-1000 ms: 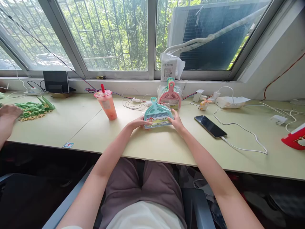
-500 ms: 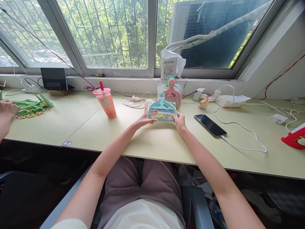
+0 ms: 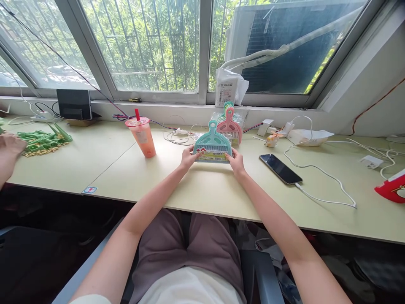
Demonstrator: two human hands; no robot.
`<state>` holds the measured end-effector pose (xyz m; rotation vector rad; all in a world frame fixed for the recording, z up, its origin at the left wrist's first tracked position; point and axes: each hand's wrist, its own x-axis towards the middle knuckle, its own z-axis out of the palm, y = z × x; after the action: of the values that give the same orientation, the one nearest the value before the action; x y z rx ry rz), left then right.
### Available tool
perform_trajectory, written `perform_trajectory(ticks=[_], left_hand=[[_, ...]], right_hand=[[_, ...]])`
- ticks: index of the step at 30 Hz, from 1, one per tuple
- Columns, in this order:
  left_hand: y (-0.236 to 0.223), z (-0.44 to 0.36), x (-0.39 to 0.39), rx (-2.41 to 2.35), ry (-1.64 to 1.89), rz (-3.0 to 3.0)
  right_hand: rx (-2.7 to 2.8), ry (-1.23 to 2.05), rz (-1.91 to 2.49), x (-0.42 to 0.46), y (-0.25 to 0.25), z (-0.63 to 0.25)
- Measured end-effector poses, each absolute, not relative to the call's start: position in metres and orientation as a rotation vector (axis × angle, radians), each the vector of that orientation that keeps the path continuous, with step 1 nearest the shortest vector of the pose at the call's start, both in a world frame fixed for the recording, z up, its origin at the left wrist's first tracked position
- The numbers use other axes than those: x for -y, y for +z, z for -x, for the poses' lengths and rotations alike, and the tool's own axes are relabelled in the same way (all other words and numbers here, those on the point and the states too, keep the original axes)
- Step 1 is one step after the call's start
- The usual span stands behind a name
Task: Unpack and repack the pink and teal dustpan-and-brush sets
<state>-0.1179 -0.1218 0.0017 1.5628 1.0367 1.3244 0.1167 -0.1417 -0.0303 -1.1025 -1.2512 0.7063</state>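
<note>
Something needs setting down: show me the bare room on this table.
Bare table lies between the green bundle and pink cup, and in front of the held teal dustpan set, between the forearms. It is crowded along the back, with stacked dustpans and looped wires, and rightward, with the phone and its white cable.

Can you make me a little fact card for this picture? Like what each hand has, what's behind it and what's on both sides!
Left hand: holds the teal dustpan by its left side
Right hand: holds its right side
Behind it: a pink dustpan
To its left: a cup with a red straw
To its right: a phone with a white cable
Far left: another person's hand by a green bunch
</note>
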Motion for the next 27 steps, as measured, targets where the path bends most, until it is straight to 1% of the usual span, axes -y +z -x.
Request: perform_trajectory(ticks=[5,9,14,17,20,23,27], left_hand=[[0.003,0.116,0.122,-1.121,1.398,-1.633],[0.002,0.114,0.122,-1.173,1.376,-1.693],[0.001,0.113,0.121,-1.381,1.339,-1.829],[0.000,0.110,0.120,-1.414,1.304,-1.901],[0.000,0.095,0.116,-1.387,1.297,-1.975],[0.000,0.069,0.107,-1.351,1.289,-2.056],[0.001,0.030,0.087,-1.385,1.236,-2.176]], right_hand=[[1.278,0.790,1.109,0.148,-0.024,-0.116],[1.316,0.708,1.217,0.149,-0.023,-0.117],[1.240,0.655,1.280,0.144,-0.020,-0.128],[1.297,0.533,1.289,0.143,-0.016,-0.140],[1.335,0.320,1.320,0.142,-0.015,-0.152],[1.266,0.138,1.395,0.136,-0.018,-0.167],[1.201,0.023,1.521,0.116,-0.021,-0.187]])
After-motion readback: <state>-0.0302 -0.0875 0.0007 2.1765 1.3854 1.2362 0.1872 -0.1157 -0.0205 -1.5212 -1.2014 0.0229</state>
